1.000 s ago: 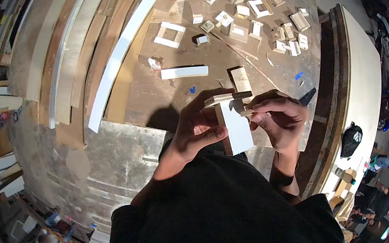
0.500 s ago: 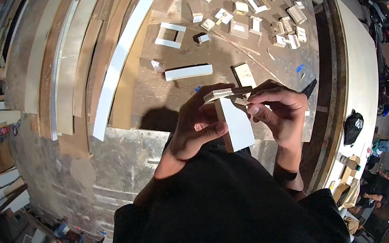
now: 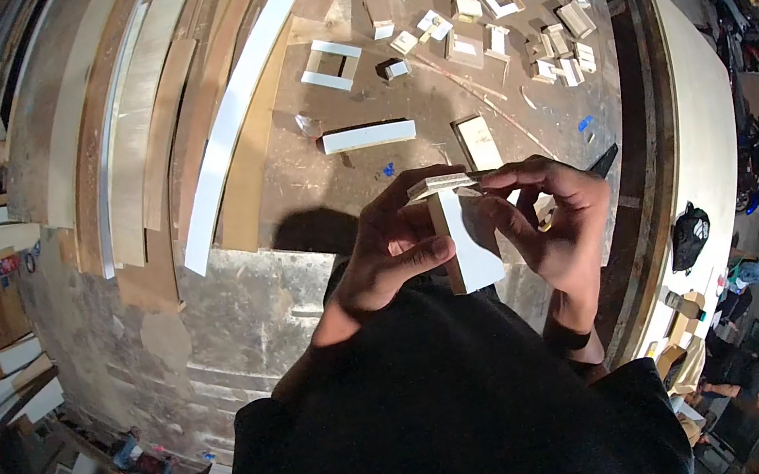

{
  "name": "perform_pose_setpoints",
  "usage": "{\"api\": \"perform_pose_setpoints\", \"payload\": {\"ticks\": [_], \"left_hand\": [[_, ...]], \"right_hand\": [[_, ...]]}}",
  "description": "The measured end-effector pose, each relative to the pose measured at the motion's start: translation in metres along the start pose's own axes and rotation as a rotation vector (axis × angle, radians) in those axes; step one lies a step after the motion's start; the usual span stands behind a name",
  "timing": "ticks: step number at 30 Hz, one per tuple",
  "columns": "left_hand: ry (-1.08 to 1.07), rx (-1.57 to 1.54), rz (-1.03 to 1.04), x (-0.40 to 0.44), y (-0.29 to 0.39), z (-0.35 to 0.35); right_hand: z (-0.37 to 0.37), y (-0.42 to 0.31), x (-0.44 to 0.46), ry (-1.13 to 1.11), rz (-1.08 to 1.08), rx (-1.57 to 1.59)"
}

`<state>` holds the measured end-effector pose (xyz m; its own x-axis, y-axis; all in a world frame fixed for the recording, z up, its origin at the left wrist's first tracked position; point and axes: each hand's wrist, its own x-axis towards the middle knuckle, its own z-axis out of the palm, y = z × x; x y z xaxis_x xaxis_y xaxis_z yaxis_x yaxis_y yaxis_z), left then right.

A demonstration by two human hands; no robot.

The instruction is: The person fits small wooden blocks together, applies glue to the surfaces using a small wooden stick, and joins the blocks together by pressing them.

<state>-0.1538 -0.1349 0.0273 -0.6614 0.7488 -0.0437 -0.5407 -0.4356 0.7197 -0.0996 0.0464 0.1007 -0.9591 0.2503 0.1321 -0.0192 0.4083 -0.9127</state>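
Note:
A small wooden assembly [image 3: 472,248], a white-faced block with a flat piece across its top, is held in front of my chest. My left hand [image 3: 393,245] is wrapped round its left side, the thumb against the block's edge. The fingers of my right hand [image 3: 553,216] are pinched at the right end of the top piece; what lies between the fingertips is too small to make out. Beyond the hands, a pale wooden block [image 3: 477,142] and a white strip [image 3: 369,136] lie on the work surface [image 3: 292,176].
Long boards [image 3: 223,143] lie at the left. Many small wooden pieces [image 3: 466,47] and a square frame [image 3: 331,65] are at the back. A raised pale panel [image 3: 696,91] with a black pouch [image 3: 689,236] stands at the right. People are in the lower corners.
My right hand has moved up from the block's side to the top piece, its fingers closer round the top's right end. The held assembly has shifted slightly right in view.

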Motion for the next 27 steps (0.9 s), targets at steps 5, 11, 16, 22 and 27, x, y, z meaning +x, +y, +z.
{"api": "perform_pose_setpoints", "payload": {"ticks": [5,11,16,22,27], "left_hand": [[0.027,0.091,0.012,0.0,0.003,0.005],[-0.006,0.069,0.001,0.005,0.001,0.01],[-0.005,0.003,0.014,0.006,-0.005,0.012],[-0.018,-0.018,0.01,0.01,0.0,0.018],[-0.039,0.02,-0.015,0.009,-0.006,0.017]], "right_hand": [[-0.007,-0.001,0.003,-0.011,0.065,-0.045],[-0.015,0.002,0.003,-0.02,0.045,-0.024],[-0.02,0.0,0.003,-0.022,0.041,-0.056],[-0.027,0.006,0.012,-0.141,-0.115,0.019],[-0.027,-0.001,0.01,-0.103,-0.007,-0.042]]}}
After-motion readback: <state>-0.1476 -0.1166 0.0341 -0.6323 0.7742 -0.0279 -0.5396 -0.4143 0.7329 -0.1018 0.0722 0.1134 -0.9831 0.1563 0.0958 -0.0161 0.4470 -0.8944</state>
